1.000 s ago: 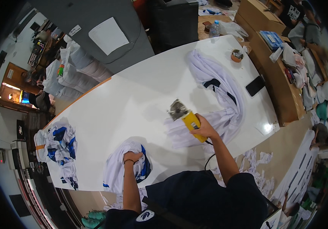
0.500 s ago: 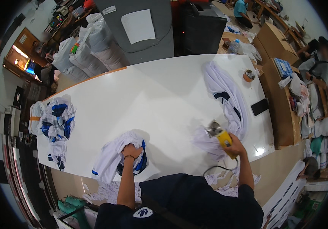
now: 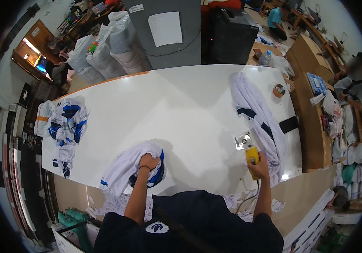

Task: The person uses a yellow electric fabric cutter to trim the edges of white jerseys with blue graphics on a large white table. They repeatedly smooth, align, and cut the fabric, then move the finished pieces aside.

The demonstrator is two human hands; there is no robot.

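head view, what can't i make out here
In the head view:
Fingertips of the left hand: hidden among folds of the white-and-blue fabric.
Palm of the right hand: hidden against the yellow tool.
Far end of the cord: seemingly behind the dark shirt.
Writing on the white sheet: too small.

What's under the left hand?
Under the left hand is a bunched white-and-blue cloth, lying on the white table. The cloth covers its spot, so I can't see whether anything else is underneath.
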